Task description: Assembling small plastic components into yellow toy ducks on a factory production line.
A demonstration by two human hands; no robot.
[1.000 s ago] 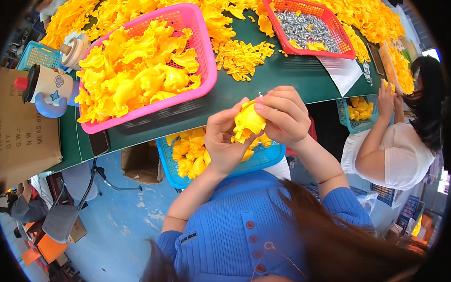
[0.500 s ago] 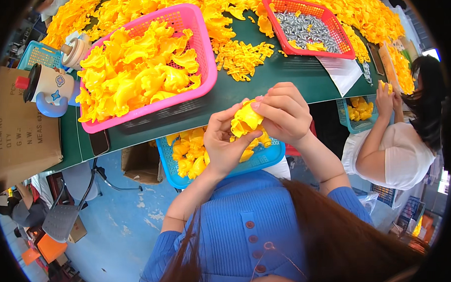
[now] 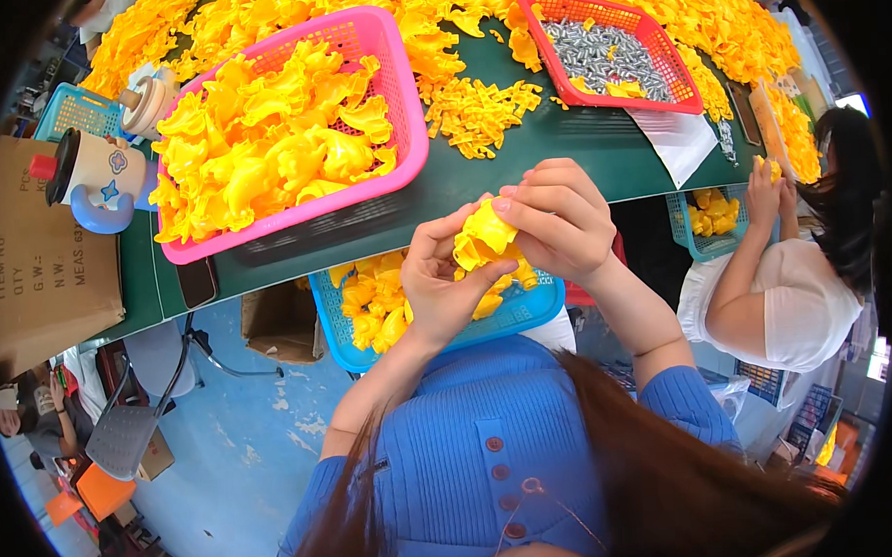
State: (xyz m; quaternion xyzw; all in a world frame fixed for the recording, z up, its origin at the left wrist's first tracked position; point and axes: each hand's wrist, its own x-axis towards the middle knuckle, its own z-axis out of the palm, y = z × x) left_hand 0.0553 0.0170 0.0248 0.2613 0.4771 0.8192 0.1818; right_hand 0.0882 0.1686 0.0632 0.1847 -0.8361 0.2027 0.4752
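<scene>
Between my two hands is a glossy yellow plastic part (image 3: 486,234) with a wavy, curled shape. My left hand (image 3: 444,271) grips it from the left, thumb along its lower edge. The fingers of my right hand (image 3: 565,218) are closed at its upper right; what the fingertips pinch there is hidden. Below the hands, a blue basket (image 3: 342,343) on my lap holds more yellow parts. On the green table ahead stands a pink basket (image 3: 413,113) heaped with curved yellow pieces, and beside it lies a pile of small yellow pieces (image 3: 480,118).
A red basket (image 3: 690,98) of silver metal pins stands at the far right, over a white paper sheet (image 3: 679,143). A cream tumbler with a blue handle (image 3: 109,182), a phone (image 3: 198,282) and a cardboard box (image 3: 47,253) are at left. A co-worker (image 3: 794,266) sits at right.
My hands and the yellow part have barely shifted, a touch to the left and up. At the far left, a person in the background has changed posture.
</scene>
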